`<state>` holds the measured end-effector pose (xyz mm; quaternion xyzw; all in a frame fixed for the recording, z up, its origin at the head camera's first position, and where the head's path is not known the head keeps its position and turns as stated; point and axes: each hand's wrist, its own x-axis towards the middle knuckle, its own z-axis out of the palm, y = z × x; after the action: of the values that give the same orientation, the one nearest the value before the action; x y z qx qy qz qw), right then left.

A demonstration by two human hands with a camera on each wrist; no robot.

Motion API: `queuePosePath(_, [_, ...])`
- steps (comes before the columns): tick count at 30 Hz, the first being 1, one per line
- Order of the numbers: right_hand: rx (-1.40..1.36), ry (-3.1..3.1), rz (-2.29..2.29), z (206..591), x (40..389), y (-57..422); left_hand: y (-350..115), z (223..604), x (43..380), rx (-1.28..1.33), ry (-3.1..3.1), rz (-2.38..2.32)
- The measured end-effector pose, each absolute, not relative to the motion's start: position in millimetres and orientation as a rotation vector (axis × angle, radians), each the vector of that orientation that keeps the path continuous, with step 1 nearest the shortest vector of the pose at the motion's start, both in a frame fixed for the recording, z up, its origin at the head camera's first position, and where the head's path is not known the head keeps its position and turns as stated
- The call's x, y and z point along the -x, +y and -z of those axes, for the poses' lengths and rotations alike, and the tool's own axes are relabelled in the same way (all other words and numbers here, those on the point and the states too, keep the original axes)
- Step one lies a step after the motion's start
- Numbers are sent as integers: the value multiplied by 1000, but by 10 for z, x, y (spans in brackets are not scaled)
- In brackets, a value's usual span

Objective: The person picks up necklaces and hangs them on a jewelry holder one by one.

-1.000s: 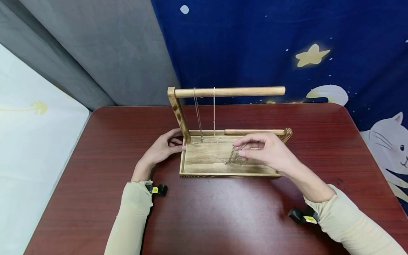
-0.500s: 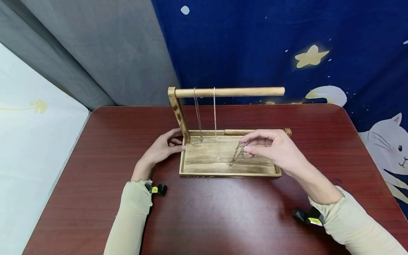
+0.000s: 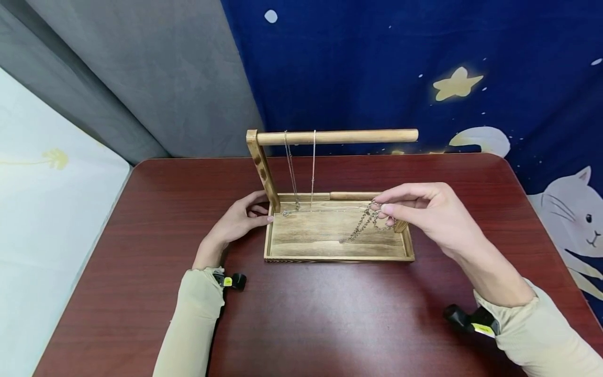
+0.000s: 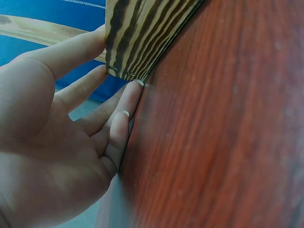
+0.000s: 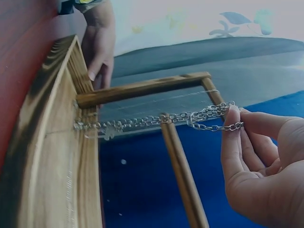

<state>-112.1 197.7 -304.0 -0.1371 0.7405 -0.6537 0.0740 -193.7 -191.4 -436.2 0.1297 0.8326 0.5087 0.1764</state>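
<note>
A wooden necklace stand point(image 3: 306, 233), with a shallow tray base, stands on the table. My left hand point(image 3: 237, 220) holds its left end, thumb on the tray edge and fingers behind the post; in the left wrist view the fingertips touch the striped wood point(image 4: 142, 38). My right hand point(image 3: 435, 217) pinches a bunched silver chain necklace point(image 3: 361, 222) above the right part of the tray. Its links point(image 5: 156, 119) slope down from the fingertips in the right wrist view. On the upper bar point(image 3: 358, 137) hang two necklaces, a doubled chain point(image 3: 290, 167) and a thin chain point(image 3: 314, 165).
A thin chain point(image 3: 330, 210) lies along the back of the tray. A shorter wooden rod point(image 3: 350, 196) runs low behind it. The dark red table point(image 3: 301, 314) extends around the stand, with a blue curtain point(image 3: 348, 68) behind.
My right hand has moved right and slightly up, drawing the chain necklace along over the tray. My left hand has stayed at the stand's left end.
</note>
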Motion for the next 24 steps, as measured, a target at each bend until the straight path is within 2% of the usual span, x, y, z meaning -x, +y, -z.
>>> queuePosePath(12, [462, 2021, 2187, 2942, 1060, 2195, -1913, 4383, 1937, -349, 2364, -1439])
queuePosePath(24, [512, 2055, 2145, 2849, 1012, 2322, -1903, 4369, 1937, -352, 2379, -1412])
